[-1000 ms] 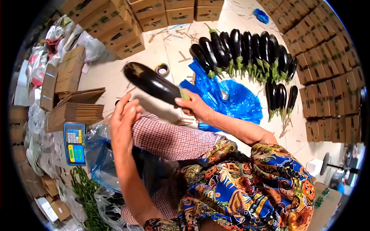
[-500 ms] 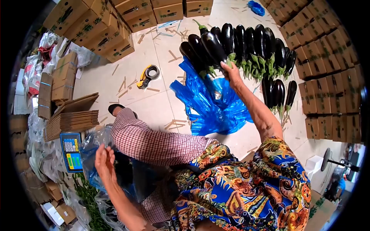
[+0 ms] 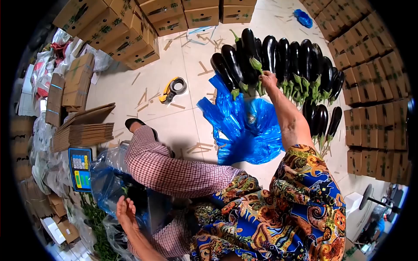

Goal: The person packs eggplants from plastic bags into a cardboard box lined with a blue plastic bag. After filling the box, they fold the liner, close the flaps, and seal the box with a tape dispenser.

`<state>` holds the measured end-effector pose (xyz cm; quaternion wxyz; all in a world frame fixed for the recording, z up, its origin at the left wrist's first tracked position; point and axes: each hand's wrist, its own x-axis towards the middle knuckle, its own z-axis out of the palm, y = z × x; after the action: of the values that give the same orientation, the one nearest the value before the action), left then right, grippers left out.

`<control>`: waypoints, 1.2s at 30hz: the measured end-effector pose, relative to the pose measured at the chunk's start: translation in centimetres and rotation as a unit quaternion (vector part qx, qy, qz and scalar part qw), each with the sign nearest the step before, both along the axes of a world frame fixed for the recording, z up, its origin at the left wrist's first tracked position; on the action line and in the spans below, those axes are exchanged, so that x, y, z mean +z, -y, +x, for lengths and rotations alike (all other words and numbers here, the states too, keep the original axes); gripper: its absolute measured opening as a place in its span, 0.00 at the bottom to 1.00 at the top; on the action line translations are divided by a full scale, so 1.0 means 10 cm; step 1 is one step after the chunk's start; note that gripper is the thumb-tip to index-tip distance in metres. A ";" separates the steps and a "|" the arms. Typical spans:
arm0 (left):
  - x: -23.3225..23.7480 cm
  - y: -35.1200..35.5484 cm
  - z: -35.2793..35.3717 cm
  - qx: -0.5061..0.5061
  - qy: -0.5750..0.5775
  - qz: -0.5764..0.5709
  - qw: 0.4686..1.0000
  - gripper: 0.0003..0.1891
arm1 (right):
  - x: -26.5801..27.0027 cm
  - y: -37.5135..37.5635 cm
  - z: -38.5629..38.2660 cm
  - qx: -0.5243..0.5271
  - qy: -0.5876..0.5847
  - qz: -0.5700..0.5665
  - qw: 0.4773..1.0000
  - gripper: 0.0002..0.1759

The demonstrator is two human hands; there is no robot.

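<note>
— Entry one: change since half a second ago?
— The eggplant (image 3: 249,45) was carried tilted above the row of eggplants (image 3: 300,56); it now lies in that row, stem end toward the person. The right hand (image 3: 270,80) has stayed at the stem. The left hand (image 3: 125,212) has dropped lower beside the blue bag (image 3: 104,182).

— Entry two: position against the hand?
— The eggplant lies just beyond the right fingertips, which meet its green stem. Whether they grip or merely touch cannot be told. The left hand is released, fingers spread, well apart from the eggplant, at the bag's edge.

— Entry three: writing?
— Stacked cartons (image 3: 130,26): green print, too small to read. Scale (image 3: 80,167): blue face, keypad, characters unreadable. Tape dispenser (image 3: 173,88): yellow, no legible mark. Blue plastic sheet (image 3: 248,126): unmarked, lying under the right forearm.
</note>
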<state>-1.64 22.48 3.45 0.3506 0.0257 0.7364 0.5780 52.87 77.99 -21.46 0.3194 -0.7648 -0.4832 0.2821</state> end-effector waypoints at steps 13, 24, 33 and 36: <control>0.07 0.00 0.23 0.000 0.012 0.025 1.000 0.19 | 0.06 0.22 0.06 0.022 -0.244 -0.052 0.968 0.11; 0.62 0.31 0.17 0.008 -0.125 -0.013 0.992 0.24 | -0.30 0.30 0.32 -0.006 0.167 -0.018 0.986 0.24; 0.60 1.86 -0.13 0.123 -0.286 -0.179 0.933 0.19 | -0.28 -0.53 0.36 0.184 -0.260 -0.095 0.943 0.14; -0.17 2.60 0.02 0.089 -0.290 -0.287 0.909 0.24 | 0.25 -0.36 -0.61 0.248 -0.282 -0.161 0.913 0.14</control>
<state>-1.41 -3.47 1.75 0.0607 0.0246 0.9389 0.3380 46.81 81.57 -18.99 0.2346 -0.5502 -0.4953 0.6300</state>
